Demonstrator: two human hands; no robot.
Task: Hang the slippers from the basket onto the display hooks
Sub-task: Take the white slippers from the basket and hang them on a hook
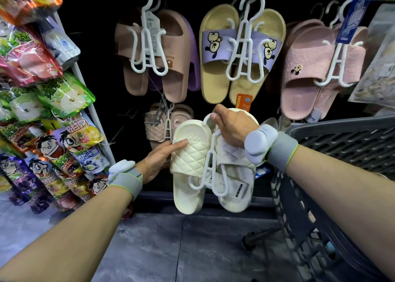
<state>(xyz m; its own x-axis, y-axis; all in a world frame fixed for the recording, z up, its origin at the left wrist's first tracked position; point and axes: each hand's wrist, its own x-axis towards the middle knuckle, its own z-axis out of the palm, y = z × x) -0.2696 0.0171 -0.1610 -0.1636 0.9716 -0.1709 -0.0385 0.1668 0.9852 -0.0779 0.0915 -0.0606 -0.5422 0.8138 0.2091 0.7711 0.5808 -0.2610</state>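
Note:
A pair of cream quilted slippers hangs on a white plastic hanger in front of the dark display wall. My right hand grips the hanger's hook at the top. My left hand holds the left slipper by its side, thumb on the quilted strap. Just behind, lower on the wall, hangs a pink quilted pair. The grey basket stands at the right, its inside mostly hidden.
Three pairs hang above: brown, yellow with purple straps, pink. A rack of colourful snack bags fills the left. Packaged goods hang at the far right. Grey floor below.

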